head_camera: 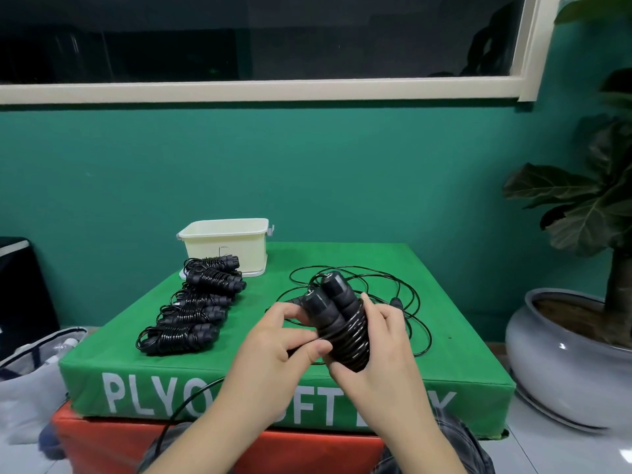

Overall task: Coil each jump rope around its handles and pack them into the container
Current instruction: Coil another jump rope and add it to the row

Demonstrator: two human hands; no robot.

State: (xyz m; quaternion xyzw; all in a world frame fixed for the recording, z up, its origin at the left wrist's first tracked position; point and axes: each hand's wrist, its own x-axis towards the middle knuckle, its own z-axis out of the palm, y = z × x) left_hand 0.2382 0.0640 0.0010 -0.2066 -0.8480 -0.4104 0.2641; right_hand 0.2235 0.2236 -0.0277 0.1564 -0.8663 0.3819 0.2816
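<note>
Over the near half of the green plyo box [393,265], both hands hold one jump rope [338,323] off the surface. Right hand [379,340] wraps round the paired black handles, fingers curled behind, thumb on the coils. Left hand [284,336] pinches the cord against the lower coils at the bundle's 9 o'clock side. Handles tilted, caps pointing toward 12. Cord partly wound; a loose length [191,401] runs off toward 7, over the box's front edge. Another uncoiled rope [386,285] lies in loops on the box behind the hands, 12 to 3. Five coiled ropes [195,313] sit in a row at 10 to 11. Cream container [225,244] stands at the far edge, 11 o'clock, touching the row's far end. Potted plant [581,319] on the floor at 3.
</note>
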